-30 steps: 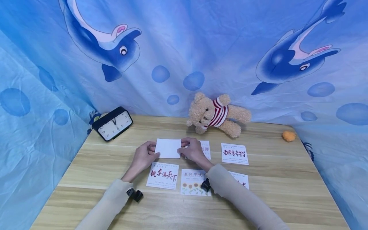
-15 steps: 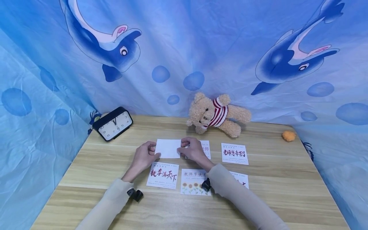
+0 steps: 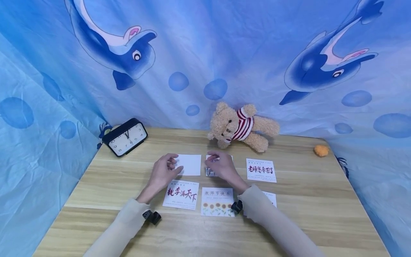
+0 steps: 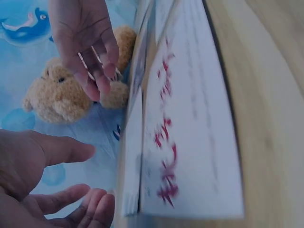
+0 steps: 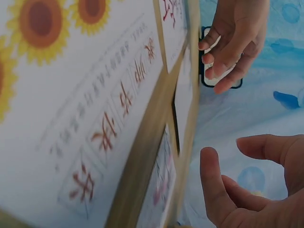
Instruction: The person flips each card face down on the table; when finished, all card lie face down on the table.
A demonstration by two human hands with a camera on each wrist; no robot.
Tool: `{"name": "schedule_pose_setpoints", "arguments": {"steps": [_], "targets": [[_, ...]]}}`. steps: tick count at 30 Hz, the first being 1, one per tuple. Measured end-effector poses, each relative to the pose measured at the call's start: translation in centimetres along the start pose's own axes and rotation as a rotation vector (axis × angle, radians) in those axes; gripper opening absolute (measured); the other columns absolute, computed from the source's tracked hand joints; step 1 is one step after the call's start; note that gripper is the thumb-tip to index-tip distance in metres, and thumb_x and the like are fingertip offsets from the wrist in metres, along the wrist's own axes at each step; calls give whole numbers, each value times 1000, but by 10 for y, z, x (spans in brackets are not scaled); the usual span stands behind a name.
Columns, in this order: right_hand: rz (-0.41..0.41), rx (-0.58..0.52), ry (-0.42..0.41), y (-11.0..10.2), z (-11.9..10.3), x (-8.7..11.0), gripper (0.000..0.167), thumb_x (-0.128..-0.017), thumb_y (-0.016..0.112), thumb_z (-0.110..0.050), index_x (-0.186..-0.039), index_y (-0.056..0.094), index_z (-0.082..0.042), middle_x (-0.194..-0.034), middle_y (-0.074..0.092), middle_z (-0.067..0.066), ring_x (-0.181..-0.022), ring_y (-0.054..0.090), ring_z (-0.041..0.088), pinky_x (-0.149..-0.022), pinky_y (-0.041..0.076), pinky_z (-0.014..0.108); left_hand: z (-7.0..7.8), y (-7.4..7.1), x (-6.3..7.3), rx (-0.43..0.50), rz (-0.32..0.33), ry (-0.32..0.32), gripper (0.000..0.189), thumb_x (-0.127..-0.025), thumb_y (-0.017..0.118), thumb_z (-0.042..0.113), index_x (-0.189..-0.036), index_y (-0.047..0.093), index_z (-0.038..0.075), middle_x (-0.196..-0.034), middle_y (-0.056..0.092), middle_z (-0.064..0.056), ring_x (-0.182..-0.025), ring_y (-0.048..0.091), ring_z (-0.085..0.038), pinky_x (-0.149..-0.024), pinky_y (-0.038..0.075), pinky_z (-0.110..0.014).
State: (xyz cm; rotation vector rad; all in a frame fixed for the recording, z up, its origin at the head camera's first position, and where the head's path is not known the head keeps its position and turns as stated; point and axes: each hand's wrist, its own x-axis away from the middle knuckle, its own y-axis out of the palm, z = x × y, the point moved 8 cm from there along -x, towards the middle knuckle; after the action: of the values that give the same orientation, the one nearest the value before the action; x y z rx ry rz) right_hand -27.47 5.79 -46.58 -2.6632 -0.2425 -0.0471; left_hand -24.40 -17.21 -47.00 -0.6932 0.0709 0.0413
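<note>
A blank white card [image 3: 192,165] lies in the back row of cards on the wooden table, between my two hands. On its left side is my left hand [image 3: 164,170], fingers loosely bent and thumb apart, gripping nothing. My right hand [image 3: 224,168] hovers over the neighbouring card [image 3: 210,172] and partly covers it. In the right wrist view, thumb and fingers of the right hand [image 5: 256,199] are spread apart with nothing between them. In front lie a card with red writing [image 3: 181,195] and a sunflower card [image 3: 217,202].
Another red-lettered card [image 3: 261,170] lies at the back right; the card [image 3: 271,198] before it is partly hidden by the right sleeve. A teddy bear [image 3: 240,125], a black-framed clock [image 3: 126,137] and an orange fuzzy lump [image 3: 321,150] sit along the back. Dolphin-print cloth [image 3: 192,53] surrounds the table.
Both hands have let go of the blank card's side edges. The right hand has shifted right and the left thumb has lifted away; the blank card stays in place.
</note>
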Motion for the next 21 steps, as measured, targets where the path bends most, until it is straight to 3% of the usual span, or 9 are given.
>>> {"name": "schedule_pose_setpoints", "arguments": {"steps": [4,12,17,21], "targets": [[20,-18,21,-12,3,2,44,-93,70,-14,-135,67,-3,-109,75,11,-79,75,22,-68,60,25,12,8,-1,73,-26,29,51,-89,81,12,-135,63,0,-116,71,-20,-99,72,-30,-86,64,-35],[50,-40,48,-39,13,8,44,-95,68,-16,-137,64,-3,-114,73,13,-93,76,36,-67,59,26,37,28,-3,180,-133,47,52,-91,79,11,-138,60,-2,-124,71,-24,-106,75,-35,-90,65,-41],[64,-31,58,-52,22,14,44,-97,68,-17,-139,63,-3,-118,72,16,-95,76,36,-67,58,23,45,44,-3,236,-194,6,53,-92,78,12,-140,59,0,-130,69,-24,-113,73,-37,-92,65,-42],[75,-19,73,-60,31,19,45,-98,69,-17,-140,62,-3,-122,71,16,-104,75,32,-80,62,31,48,57,-2,269,-228,-26,54,-92,78,14,-141,60,1,-134,68,-23,-118,71,-38,-93,64,-42]]}}
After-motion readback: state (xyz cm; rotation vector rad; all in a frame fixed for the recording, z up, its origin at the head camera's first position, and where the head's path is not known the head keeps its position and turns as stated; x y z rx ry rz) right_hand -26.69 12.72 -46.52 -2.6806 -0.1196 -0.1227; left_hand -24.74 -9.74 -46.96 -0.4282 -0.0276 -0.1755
